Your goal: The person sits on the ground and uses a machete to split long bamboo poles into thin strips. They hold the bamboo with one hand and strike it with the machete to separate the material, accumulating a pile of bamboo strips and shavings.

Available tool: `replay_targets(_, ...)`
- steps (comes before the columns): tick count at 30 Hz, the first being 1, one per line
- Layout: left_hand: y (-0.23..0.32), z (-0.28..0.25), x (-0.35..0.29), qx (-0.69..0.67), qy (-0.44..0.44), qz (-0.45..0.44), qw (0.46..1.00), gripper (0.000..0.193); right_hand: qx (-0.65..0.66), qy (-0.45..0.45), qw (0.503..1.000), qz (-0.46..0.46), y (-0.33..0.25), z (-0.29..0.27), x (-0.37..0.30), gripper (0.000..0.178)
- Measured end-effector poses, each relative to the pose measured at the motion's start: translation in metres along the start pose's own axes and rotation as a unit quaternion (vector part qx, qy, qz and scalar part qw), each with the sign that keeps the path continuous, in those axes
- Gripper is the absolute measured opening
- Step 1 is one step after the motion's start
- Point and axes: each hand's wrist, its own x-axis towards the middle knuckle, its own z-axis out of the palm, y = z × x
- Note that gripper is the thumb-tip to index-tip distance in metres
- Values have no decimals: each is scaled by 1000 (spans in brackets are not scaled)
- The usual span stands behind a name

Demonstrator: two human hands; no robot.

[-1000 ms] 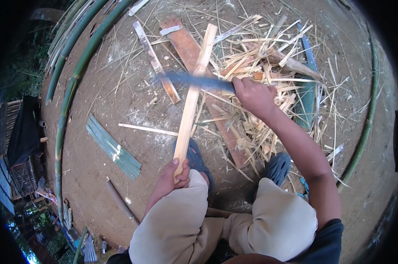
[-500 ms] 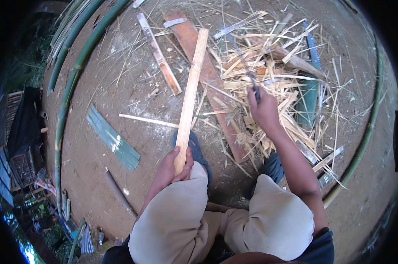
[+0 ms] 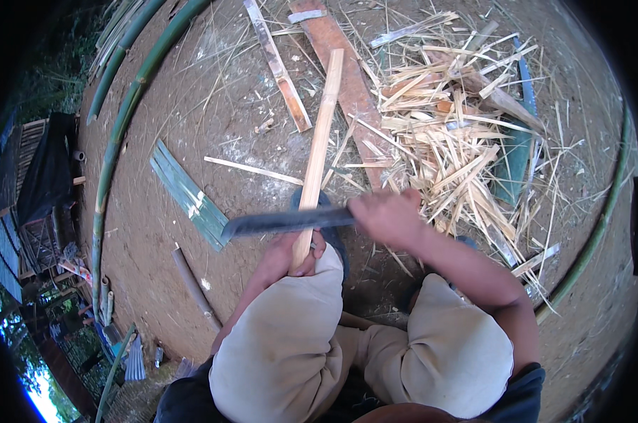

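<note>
My left hand (image 3: 299, 255) is wrapped round the lower end of a long, pale bamboo strip (image 3: 323, 134), resting by my left knee. The strip slants up and away from me. In my right hand (image 3: 389, 217) is a machete, gripped by its handle. Its dark blade (image 3: 284, 222), slightly blurred, lies crosswise over the lower part of the strip, just above my left hand, pointing left. Whether the edge touches the strip I cannot tell. A reddish-brown plank (image 3: 344, 77) lies on the ground beyond the strip.
A heap of bamboo shavings (image 3: 439, 141) lies at the right, with a blue-bladed saw (image 3: 526, 84) beside it. Green split bamboo (image 3: 188, 194) and a brown stick (image 3: 194, 287) are on the left. Long green bamboo poles (image 3: 114, 148) curve along the left; another pole (image 3: 601, 211) borders the right.
The machete has swung from over the shavings heap to across the strip, my right hand moving left and nearer. My left hand keeps its hold. The whole view has shifted slightly.
</note>
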Motion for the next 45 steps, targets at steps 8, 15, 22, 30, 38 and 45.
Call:
replay_targets(8,4,2,-8,-16,38,7,999,36,69,-116,988,76,31,-16,40,21)
replay_targets(15,7,3,-10,-54,44,1,998,31,72,8,982,177,97,0,62,25)
replay_targets(22,-7,6,-82,-93,50,-52,993,31,-18,5,982,187,129,-18,64,14)
replay_targets(30,-15,6,-71,-101,47,-55,992,32,-115,-57,969,213,135,-15,60,19)
replay_targets(38,1,-11,-42,-109,24,-9,994,33,37,80,945,316,113,-19,39,24)
replay_targets(45,-2,-10,2,-58,-12,63,996,36,299,229,866,330,53,34,-12,23)
